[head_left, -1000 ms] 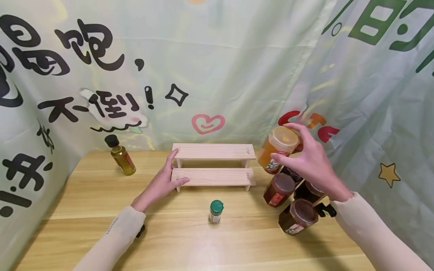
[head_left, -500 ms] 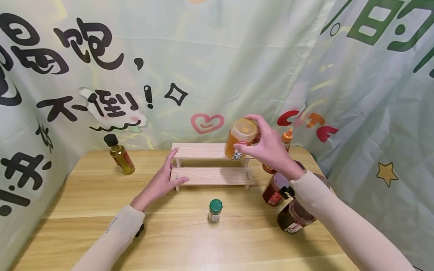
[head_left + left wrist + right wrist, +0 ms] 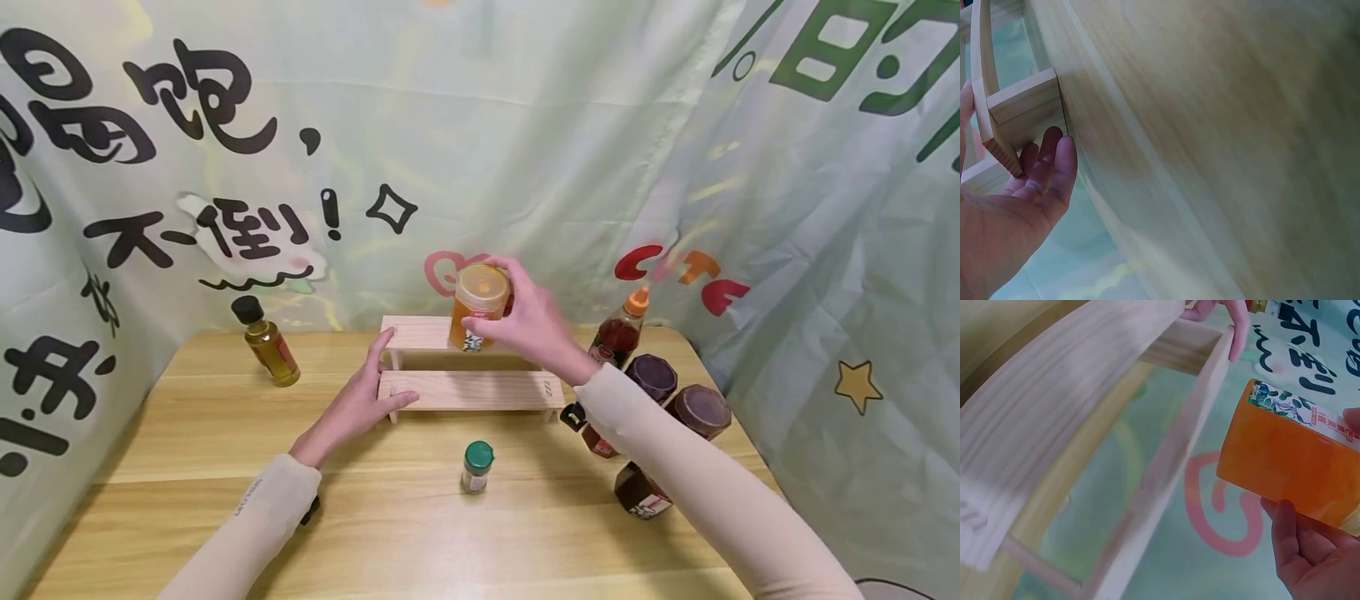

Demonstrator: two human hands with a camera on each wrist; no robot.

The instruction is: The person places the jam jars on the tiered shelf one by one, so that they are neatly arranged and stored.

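Observation:
In the head view my right hand (image 3: 528, 315) grips a clear jar of orange contents (image 3: 477, 310) near its lid. The jar is upright over the upper step of a two-step wooden rack (image 3: 471, 390). In the right wrist view the jar (image 3: 1291, 450) shows a patterned label, and its base is apart from the upper board. My left hand (image 3: 358, 408) holds the rack's left end, thumb on the lower step and index finger at the upper one. In the left wrist view the other fingers (image 3: 1063, 169) curl under the board's end.
A small green-capped shaker (image 3: 477, 468) stands in front of the rack. An oil bottle (image 3: 273, 348) is at the left. On the right stand an orange-tipped squeeze bottle (image 3: 619, 332) and several dark jars (image 3: 701, 410), partly behind my right sleeve. A printed cloth (image 3: 525, 167) hangs behind.
My right hand has carried the orange jar leftward from above the dark jars to over the rack's upper step. My left hand has stayed on the rack.

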